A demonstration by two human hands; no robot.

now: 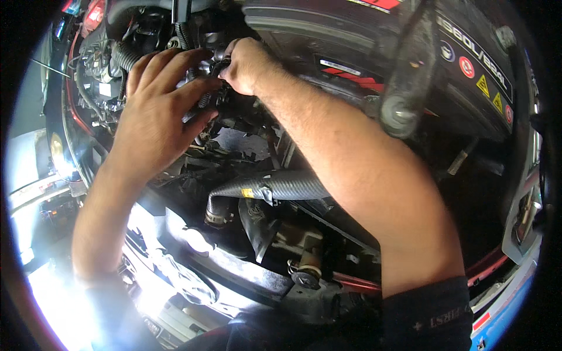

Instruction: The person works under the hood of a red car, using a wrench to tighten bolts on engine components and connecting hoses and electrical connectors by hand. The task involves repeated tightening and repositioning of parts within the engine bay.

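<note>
My left hand [158, 111] rests over a cluster of hoses and fittings in the upper middle, fingers apart and bent, fingertips at a corrugated conduit [182, 36]. Just right of them my right hand [246, 65] has its fingers closed at a dark fitting [219, 64] beside silvery metal parts; what exactly it grips is hidden by the fingers. Below both hands are dark engine-bay parts and a thick ribbed hose [293, 184] with a small yellow label and a clamped bend.
A large black battery [328, 35] with warning stickers fills the upper right, crossed by a metal bracket [404, 111]. The engine [96, 76] lies at upper left. A bright front body panel [266, 284] and red body edges [486, 269] border the bay. Strong light glares at lower left.
</note>
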